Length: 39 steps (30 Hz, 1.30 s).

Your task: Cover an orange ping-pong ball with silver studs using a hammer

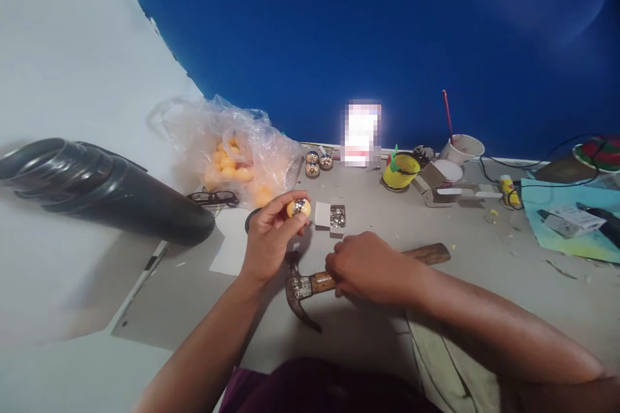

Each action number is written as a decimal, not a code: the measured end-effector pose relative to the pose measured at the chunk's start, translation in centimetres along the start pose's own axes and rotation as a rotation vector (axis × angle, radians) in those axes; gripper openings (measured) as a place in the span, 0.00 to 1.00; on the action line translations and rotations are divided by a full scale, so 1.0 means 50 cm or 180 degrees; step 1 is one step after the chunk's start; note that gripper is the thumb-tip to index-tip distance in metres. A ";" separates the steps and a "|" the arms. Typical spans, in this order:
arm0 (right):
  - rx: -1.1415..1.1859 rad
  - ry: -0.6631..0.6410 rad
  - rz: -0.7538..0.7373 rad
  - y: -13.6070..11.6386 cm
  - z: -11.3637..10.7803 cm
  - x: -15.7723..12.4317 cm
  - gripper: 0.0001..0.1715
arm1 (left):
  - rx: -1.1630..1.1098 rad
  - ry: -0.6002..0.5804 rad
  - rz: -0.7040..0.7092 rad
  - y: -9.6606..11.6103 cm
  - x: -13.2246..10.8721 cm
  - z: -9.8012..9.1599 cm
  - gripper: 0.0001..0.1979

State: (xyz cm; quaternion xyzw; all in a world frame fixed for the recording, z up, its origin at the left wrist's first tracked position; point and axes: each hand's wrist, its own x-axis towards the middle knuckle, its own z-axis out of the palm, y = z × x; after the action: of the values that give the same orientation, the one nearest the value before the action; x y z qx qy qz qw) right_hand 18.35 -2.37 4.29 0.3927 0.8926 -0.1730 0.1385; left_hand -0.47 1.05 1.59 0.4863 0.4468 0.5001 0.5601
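My left hand (274, 229) pinches a yellow-orange ball (292, 209) between thumb and fingers; a patch of shiny silver studs covers part of it. Over the wooden handle of a claw hammer (300, 285), my right hand (365, 264) is closed with fingers curled around it. The hammer's rusty head points left, low over the table. Between and beyond my hands is a small open white box (338, 217) filled with silver tacks. Three stud-covered silver balls (312, 168) sit together farther back.
A clear plastic bag (271, 142) of yellow-orange balls stands back left, near eyeglasses (213, 198) and a large dark tube (106, 193). Toward the right are a yellow container (400, 171), a white cup (465, 148), an opened carton (436, 187) and a blue-green sheet (547, 200). A blue wall (310, 45) rises behind.
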 end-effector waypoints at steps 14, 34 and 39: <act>0.0201 0.1162 0.1477 0.130 -0.014 0.029 0.15 | -0.0095 -0.0034 -0.0536 -0.009 0.008 0.011 0.23; 0.0519 0.0304 -0.0297 0.048 -0.036 -0.030 0.13 | 0.0060 0.0287 -0.0257 0.011 0.012 -0.010 0.24; 0.1233 0.0700 -0.0024 0.120 -0.086 -0.099 0.11 | -0.0288 0.0257 -0.0451 0.013 0.016 -0.009 0.26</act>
State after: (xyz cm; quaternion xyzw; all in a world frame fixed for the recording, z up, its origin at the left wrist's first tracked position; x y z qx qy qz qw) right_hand 25.58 0.01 8.87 0.4251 0.8538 -0.2980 -0.0383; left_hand -0.91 1.92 2.15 0.4071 0.4793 0.4981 0.5971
